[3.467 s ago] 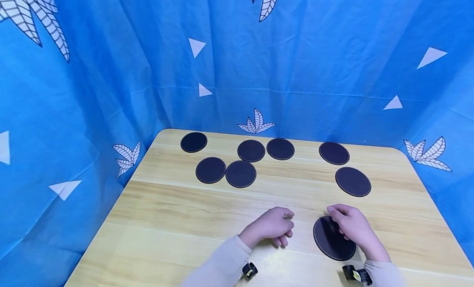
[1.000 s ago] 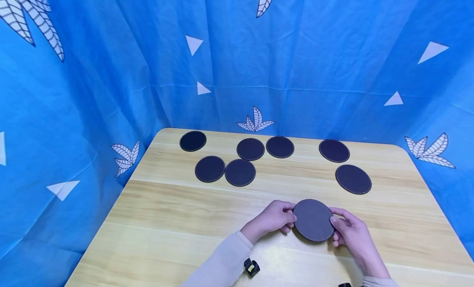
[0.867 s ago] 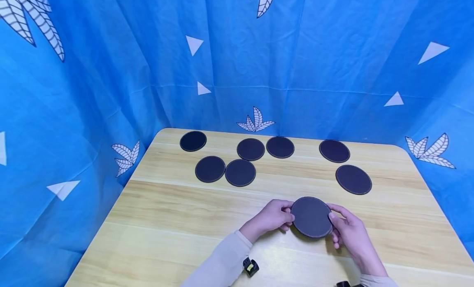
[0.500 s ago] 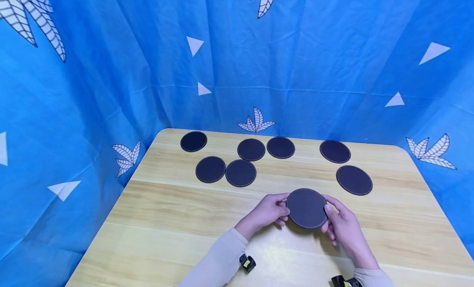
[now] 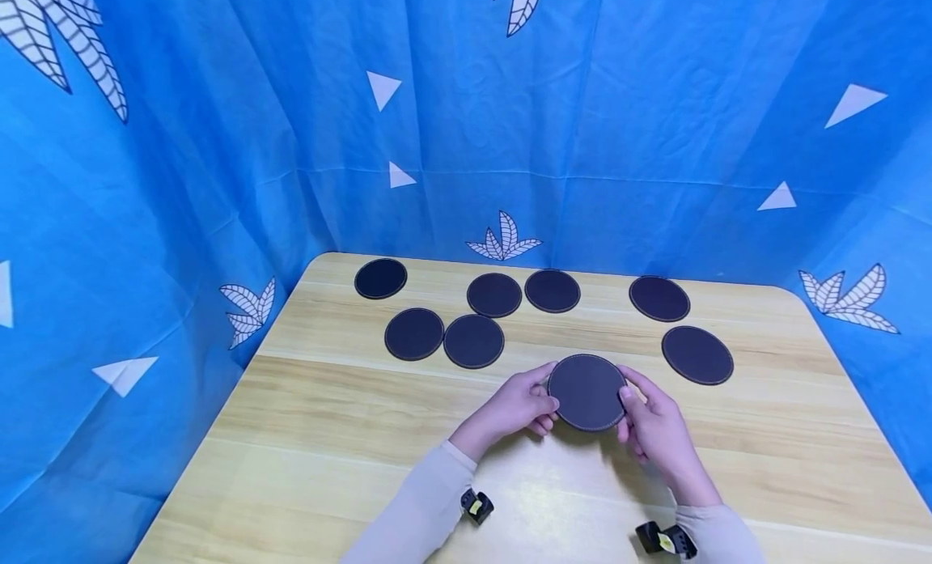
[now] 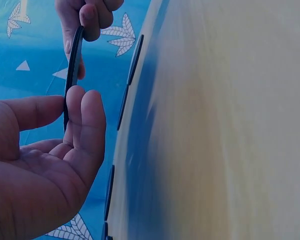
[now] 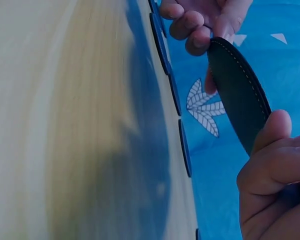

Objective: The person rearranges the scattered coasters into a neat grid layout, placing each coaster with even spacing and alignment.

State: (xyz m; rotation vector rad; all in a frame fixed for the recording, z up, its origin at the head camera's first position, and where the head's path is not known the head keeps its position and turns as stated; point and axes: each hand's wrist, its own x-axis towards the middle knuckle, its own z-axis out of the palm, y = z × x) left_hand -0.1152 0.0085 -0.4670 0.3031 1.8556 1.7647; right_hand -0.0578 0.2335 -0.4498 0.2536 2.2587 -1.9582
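Head view: fingers of left hand point(image 5: 512, 404) and right hand point(image 5: 658, 423) are pinching dark disc point(image 5: 586, 392) at opposite edges, apparently steadying it above desk point(image 5: 306, 451); seven other discs point(image 5: 474, 341) are lying beyond.

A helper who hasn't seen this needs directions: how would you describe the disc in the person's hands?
Find the wooden table before the blue curtain. Over it, the left hand and right hand grip opposite edges of a dark round disc with a stitched rim. It alone is lifted; the seven other discs lie flat.
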